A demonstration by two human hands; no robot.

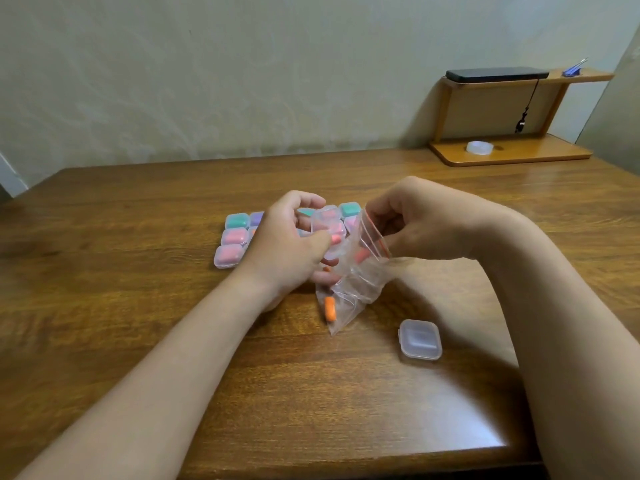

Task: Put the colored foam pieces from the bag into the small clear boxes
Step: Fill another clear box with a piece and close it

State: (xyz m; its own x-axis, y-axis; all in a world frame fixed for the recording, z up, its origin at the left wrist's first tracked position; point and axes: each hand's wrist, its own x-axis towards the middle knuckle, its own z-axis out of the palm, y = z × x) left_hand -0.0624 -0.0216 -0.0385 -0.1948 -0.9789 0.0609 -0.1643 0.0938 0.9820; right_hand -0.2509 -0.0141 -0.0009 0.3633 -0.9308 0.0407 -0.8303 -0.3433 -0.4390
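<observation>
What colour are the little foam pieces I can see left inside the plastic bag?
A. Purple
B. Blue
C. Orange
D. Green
C: the foam pieces showing through the clear bag are orange. The right hand pinches the bag at its mouth, and the left hand holds a small clear box beside it.

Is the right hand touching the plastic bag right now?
Touching. The head view shows the right hand pinching the plastic bag at its red-striped rim.
</observation>
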